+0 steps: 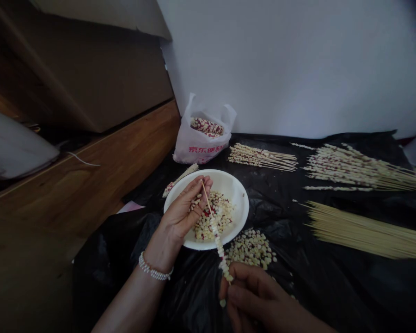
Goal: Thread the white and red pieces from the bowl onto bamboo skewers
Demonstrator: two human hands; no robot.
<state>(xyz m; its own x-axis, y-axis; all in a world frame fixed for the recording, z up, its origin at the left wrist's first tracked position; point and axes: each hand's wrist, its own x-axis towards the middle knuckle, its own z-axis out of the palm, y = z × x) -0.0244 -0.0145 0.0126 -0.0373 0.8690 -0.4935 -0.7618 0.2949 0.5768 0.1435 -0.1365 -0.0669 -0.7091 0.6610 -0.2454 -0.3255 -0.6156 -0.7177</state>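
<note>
My left hand (178,215) is cupped over a white bowl (241,217) with corn kernels in its palm. Its thumb and fingertips meet around the bare upper tip of a thin wooden skewer (218,240); whether a kernel is pinched there is too small to tell. Corn kernels are threaded along the lower part of that skewer. Lower in view, my right hand (254,296) grips the skewer's near end between thumb and fingers. White and dark red loose kernels (217,222) fill the bottom of the bowl. A pile of kernels (253,249) lies beside it on black plastic sheeting (194,282).
A plastic bag (201,148) holding corn cobs stands behind the bowl, near a cob (183,178). Threaded skewers lie in a small bundle (260,157) and a larger one (353,169). Bare skewers (367,231) lie at right. A wooden board (125,143) borders the left side.
</note>
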